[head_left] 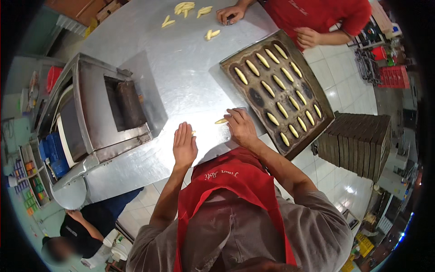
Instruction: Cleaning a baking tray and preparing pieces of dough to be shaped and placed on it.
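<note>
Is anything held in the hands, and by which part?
The right hand touches a dough stick at its right end; whether gripped is unclear. The left hand, flat, partly hides another dough piece, apparently ungripped.

Metal machine point(96, 111), blue motor point(55, 156) at its side; dark tray stack point(355, 140); red crate point(393, 77); tiled floor point(328, 68)

Bakery workroom, steel worktable point(190, 77), tray point(257, 96) of dough sticks point(261, 60), stacked dark pans point(353, 140)

Single wide fisheye view from head height, steeply downward, near the metal table point(186, 77)
</note>
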`<act>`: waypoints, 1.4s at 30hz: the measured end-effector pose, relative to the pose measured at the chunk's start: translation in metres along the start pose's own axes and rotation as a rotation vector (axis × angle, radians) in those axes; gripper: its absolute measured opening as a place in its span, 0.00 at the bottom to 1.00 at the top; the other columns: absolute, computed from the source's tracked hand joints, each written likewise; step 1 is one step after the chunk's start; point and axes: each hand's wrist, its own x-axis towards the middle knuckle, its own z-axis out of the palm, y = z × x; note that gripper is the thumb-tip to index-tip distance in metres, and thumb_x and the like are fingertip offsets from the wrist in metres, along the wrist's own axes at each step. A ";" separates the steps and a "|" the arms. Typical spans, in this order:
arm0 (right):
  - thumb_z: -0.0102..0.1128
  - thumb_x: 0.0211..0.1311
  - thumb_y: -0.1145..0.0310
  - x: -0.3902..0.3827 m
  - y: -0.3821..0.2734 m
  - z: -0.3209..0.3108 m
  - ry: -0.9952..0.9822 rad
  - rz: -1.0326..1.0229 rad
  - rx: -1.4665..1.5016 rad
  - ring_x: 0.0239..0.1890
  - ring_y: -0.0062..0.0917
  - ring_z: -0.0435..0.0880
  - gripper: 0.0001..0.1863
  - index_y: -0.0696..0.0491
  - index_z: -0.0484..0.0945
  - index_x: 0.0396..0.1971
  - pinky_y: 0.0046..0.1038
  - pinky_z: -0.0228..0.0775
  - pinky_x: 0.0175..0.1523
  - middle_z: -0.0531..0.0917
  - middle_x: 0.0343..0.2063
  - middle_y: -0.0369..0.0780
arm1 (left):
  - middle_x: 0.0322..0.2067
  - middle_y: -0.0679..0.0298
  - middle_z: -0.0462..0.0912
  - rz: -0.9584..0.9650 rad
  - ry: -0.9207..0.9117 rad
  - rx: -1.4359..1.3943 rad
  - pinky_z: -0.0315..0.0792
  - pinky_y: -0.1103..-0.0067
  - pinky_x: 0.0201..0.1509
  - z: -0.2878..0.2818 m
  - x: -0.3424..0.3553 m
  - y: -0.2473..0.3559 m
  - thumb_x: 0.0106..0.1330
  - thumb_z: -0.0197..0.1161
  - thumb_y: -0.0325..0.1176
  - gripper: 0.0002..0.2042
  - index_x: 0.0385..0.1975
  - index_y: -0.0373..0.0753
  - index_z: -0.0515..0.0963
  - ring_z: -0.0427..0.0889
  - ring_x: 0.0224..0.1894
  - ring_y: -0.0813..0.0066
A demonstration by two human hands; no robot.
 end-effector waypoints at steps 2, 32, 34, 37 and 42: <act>0.66 0.60 0.74 -0.003 0.007 -0.007 -0.041 0.070 0.063 0.56 0.46 0.81 0.13 0.59 0.84 0.45 0.41 0.76 0.60 0.86 0.48 0.47 | 0.58 0.46 0.84 0.012 0.092 -0.038 0.69 0.57 0.72 -0.007 -0.014 -0.010 0.72 0.63 0.28 0.15 0.55 0.31 0.82 0.81 0.63 0.46; 0.73 0.59 0.62 -0.012 0.199 -0.133 0.470 0.459 -0.503 0.44 0.47 0.84 0.16 0.51 0.88 0.47 0.47 0.75 0.49 0.86 0.38 0.47 | 0.44 0.63 0.84 -0.467 0.240 -1.075 0.76 0.79 0.56 -0.003 0.069 0.096 0.73 0.67 0.24 0.12 0.54 0.32 0.78 0.82 0.47 0.77; 0.75 0.58 0.61 -0.016 0.163 -0.120 0.376 0.348 -0.180 0.46 0.48 0.84 0.22 0.52 0.86 0.52 0.47 0.76 0.53 0.86 0.42 0.48 | 0.46 0.63 0.84 -0.462 0.179 -1.128 0.77 0.77 0.57 0.000 0.091 0.105 0.72 0.68 0.23 0.12 0.53 0.32 0.79 0.83 0.48 0.75; 0.78 0.60 0.55 0.004 0.046 -0.110 0.155 0.266 0.396 0.47 0.42 0.88 0.33 0.56 0.81 0.61 0.40 0.80 0.53 0.87 0.51 0.49 | 0.49 0.62 0.83 -0.391 0.117 -1.195 0.79 0.79 0.52 0.005 0.133 0.135 0.70 0.70 0.24 0.14 0.53 0.32 0.79 0.83 0.49 0.74; 0.72 0.62 0.79 0.038 -0.008 -0.106 0.676 0.341 0.326 0.36 0.38 0.86 0.18 0.58 0.81 0.53 0.32 0.79 0.43 0.84 0.38 0.47 | 0.57 0.62 0.79 -0.173 0.035 -1.361 0.79 0.77 0.55 -0.059 0.180 0.198 0.69 0.72 0.25 0.22 0.61 0.34 0.74 0.80 0.55 0.75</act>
